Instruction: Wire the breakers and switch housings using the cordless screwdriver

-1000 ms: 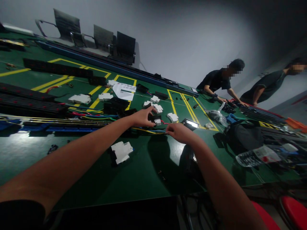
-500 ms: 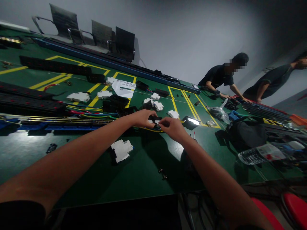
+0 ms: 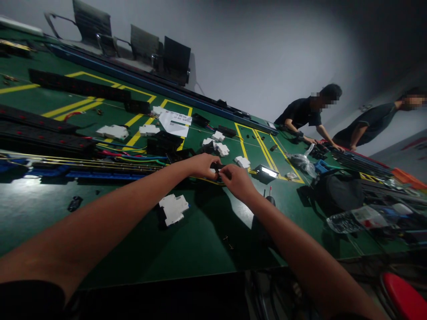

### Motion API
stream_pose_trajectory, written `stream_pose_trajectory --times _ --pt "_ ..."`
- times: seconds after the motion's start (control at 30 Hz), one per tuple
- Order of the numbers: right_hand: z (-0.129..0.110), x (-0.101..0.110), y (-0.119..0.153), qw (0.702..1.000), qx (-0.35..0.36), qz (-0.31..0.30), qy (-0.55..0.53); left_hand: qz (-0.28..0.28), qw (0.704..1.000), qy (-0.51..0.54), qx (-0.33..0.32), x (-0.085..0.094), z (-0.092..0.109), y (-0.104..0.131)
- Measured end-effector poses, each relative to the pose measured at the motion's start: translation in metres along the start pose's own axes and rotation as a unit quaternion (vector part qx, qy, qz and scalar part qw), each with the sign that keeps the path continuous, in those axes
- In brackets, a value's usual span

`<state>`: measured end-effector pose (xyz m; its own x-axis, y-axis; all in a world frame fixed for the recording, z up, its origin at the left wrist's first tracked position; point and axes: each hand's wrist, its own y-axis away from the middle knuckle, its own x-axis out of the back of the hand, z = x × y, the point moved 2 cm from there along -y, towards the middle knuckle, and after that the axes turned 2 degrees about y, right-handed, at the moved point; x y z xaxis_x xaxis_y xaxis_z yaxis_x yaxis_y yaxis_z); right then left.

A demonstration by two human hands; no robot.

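Both hands meet above the near end of a long blue rail (image 3: 110, 174) with yellow wires along it. A small black part (image 3: 216, 167) shows between them, too small and dark to name, and my left hand (image 3: 204, 165) is closed round it. Fingertips of my right hand (image 3: 236, 178) are pinched together against its right side; what they pinch is hidden. Below my left forearm lies a white circuit breaker (image 3: 174, 209). More white breakers (image 3: 218, 147) lie beyond the hands, and one (image 3: 242, 162) is just past my right hand.
Black socket strips (image 3: 43, 138) and coloured wires (image 3: 133, 155) lie left. Loose screws (image 3: 228, 242) are near the front edge of the green table (image 3: 200, 258). A plastic bottle (image 3: 356, 219) and black bag (image 3: 338, 191) lie right. Two people (image 3: 305, 111) work at the far right.
The view has shifted slightly. Both hands stay together at the small part, with the right fingers a little closer in; less white shows between them.
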<state>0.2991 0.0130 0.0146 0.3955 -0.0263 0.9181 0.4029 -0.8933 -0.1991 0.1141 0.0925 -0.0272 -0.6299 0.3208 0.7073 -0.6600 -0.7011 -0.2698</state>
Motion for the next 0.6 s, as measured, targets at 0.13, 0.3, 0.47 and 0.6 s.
stream_pose_trajectory --times 0.13,0.3,0.47,0.6 --pt "-0.002 -0.001 0.0 1.0 0.011 -0.001 0.025 -0.008 1.0 0.003 -0.006 0.0 0.0 0.0" --pt "-0.005 -0.001 -0.001 0.999 0.018 -0.01 0.045 -0.015 1.0 -0.002 -0.006 0.002 0.002 0.0" --pt "-0.012 0.006 0.0 0.995 0.032 -0.021 0.089 -0.027 1.0 0.004 0.006 0.002 0.008 0.0" --pt "-0.017 0.009 0.001 0.986 0.059 -0.031 0.156 -0.044 0.999 0.007 0.009 -0.002 0.006 0.0"
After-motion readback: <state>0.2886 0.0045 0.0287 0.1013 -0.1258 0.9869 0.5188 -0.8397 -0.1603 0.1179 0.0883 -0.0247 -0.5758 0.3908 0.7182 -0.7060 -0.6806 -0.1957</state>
